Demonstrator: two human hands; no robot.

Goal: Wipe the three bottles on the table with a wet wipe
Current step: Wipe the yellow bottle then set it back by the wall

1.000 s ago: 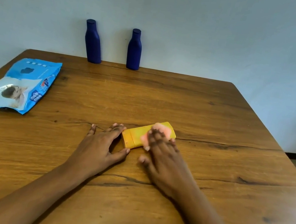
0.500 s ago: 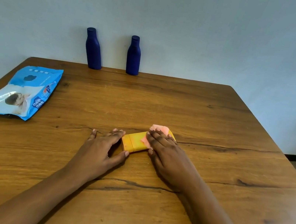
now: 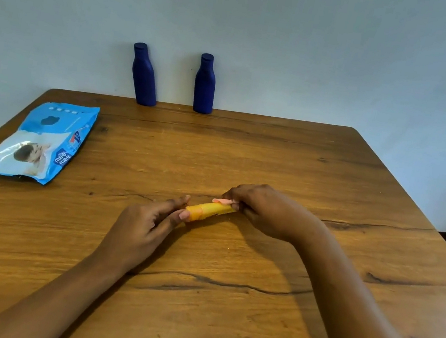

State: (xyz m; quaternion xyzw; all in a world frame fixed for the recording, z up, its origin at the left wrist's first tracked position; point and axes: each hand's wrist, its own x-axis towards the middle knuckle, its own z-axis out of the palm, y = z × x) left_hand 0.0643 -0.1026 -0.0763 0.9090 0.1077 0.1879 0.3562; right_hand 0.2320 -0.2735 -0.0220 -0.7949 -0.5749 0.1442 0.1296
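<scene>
A person's left hand (image 3: 145,226) pinched the cap end of the yellow bottle (image 3: 206,210), lying on its side near the middle of the wooden table (image 3: 275,162), apparently to steady it. The right hand (image 3: 265,210) curled its fingers round a pink wet wipe (image 3: 224,201) pressed to the bottle's other end. The left blue bottle (image 3: 144,77) and right blue bottle (image 3: 205,84) stood upright at the far edge, seemingly awaiting their turn, while the wipes pack (image 3: 42,140) lay flat at the left, within reach.

The wooden table (image 3: 276,159) bears a wipes packet (image 3: 42,140), a left blue bottle (image 3: 144,76) and a right blue bottle (image 3: 205,85).
</scene>
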